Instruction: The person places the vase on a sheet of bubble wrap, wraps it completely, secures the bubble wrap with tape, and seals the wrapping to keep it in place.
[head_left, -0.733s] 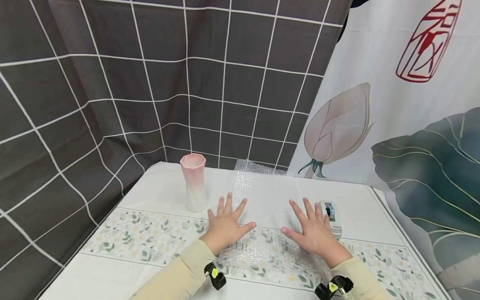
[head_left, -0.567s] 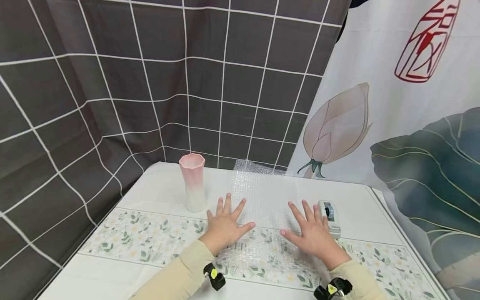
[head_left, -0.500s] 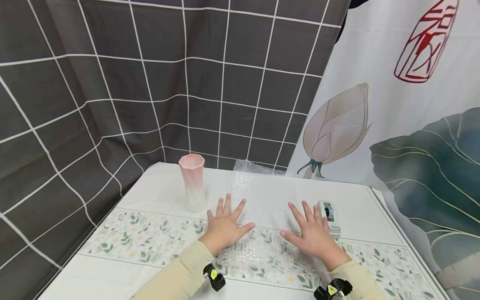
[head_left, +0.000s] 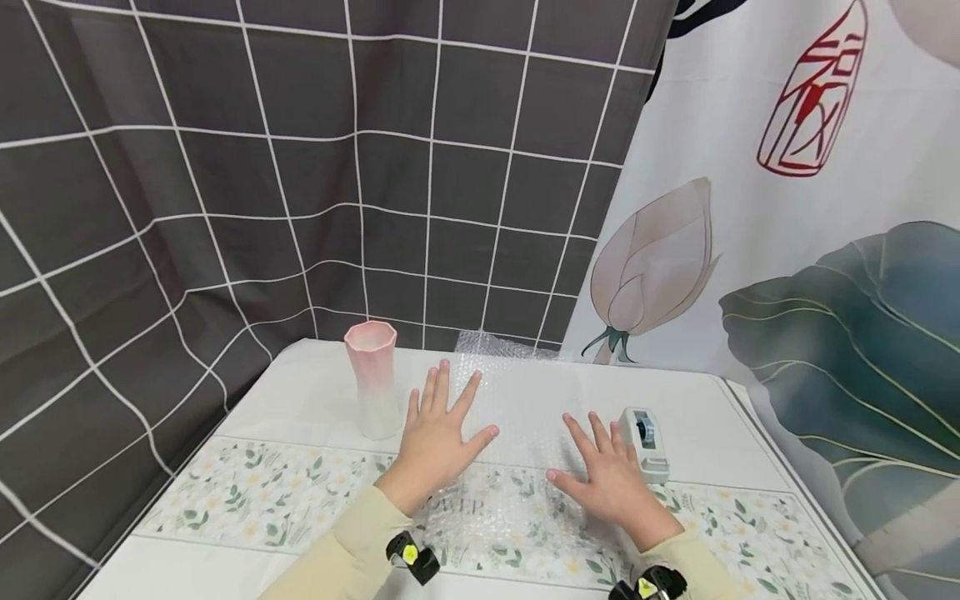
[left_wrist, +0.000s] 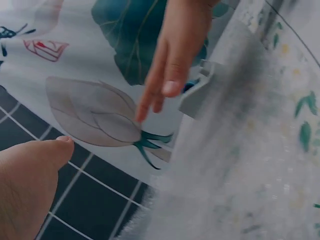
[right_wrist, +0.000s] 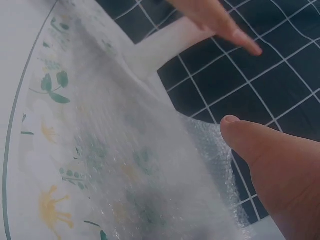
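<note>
A clear sheet of bubble wrap [head_left: 517,425] lies over the table between the two hands, its far end sticking up past the table's back edge. My left hand [head_left: 435,442] hovers above its left side, fingers straight and spread, holding nothing. Just left of those fingers stands a vase [head_left: 373,383], pink at the top fading to white. Fingers also spread, my right hand [head_left: 611,487] is over the sheet's right side and holds nothing. Beside its fingertips sits a pale tape dispenser [head_left: 645,446], partly hidden by the hand. Thumbs of both hands show in the wrist views.
The table [head_left: 285,392] has a white cover with a floral band across it. A dark gridded curtain [head_left: 300,167] hangs behind and to the left. On the right is a white curtain [head_left: 735,208] printed with a lotus bud and leaf.
My left hand has moved up and forward, its fingertips now higher beside the vase. The right hand has barely moved against the table. The head view has tilted up and turned slightly right.
</note>
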